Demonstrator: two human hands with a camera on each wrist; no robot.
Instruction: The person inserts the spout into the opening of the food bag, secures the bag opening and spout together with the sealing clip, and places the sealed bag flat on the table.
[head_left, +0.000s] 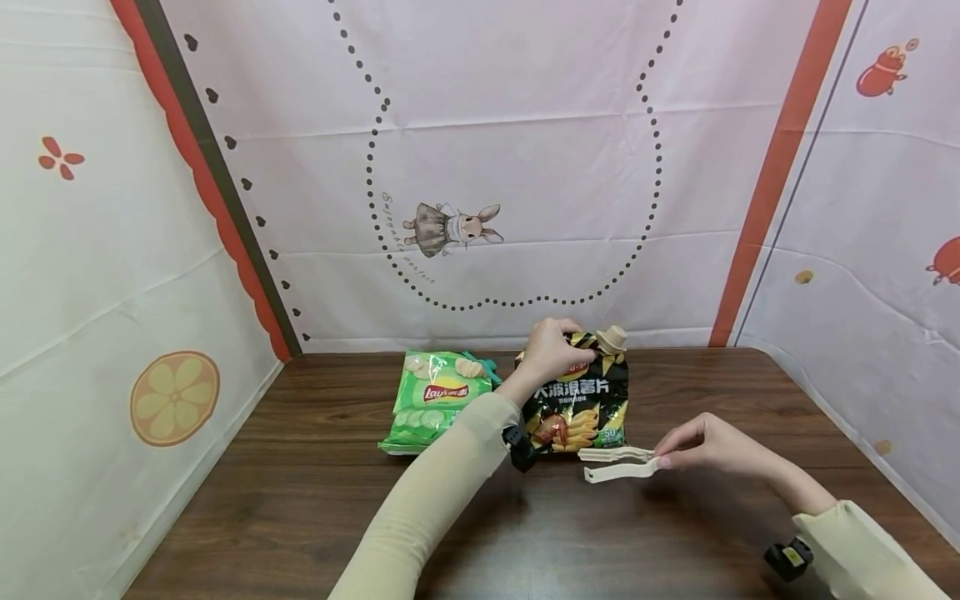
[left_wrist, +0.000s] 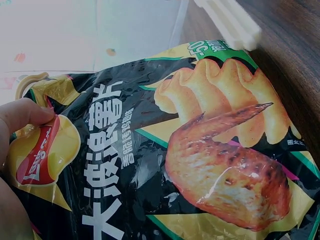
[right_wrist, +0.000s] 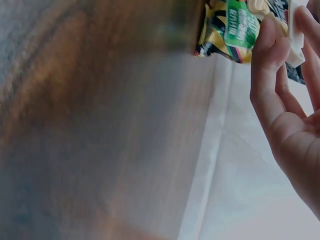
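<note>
A black bag of wavy potato chips (head_left: pixel 573 408) stands on the table at the back. My left hand (head_left: pixel 555 354) grips its top edge, with the thumb on the printed front (left_wrist: pixel 100 150). My right hand (head_left: pixel 712 450) pinches one end of a cream bag clip (head_left: pixel 618 471) whose two arms are spread apart. The clip's tip overlaps the bag's lower right corner in the head view. At the bag's top right corner sits a cream hat-shaped piece (head_left: pixel 612 339).
A green Lay's chip bag (head_left: pixel 435 396) leans to the left of the black one, with a teal piece (head_left: pixel 487 367) at its top right. The dark wooden table (head_left: pixel 300 500) meets a patterned cloth backdrop (head_left: pixel 525 167) behind and on both sides.
</note>
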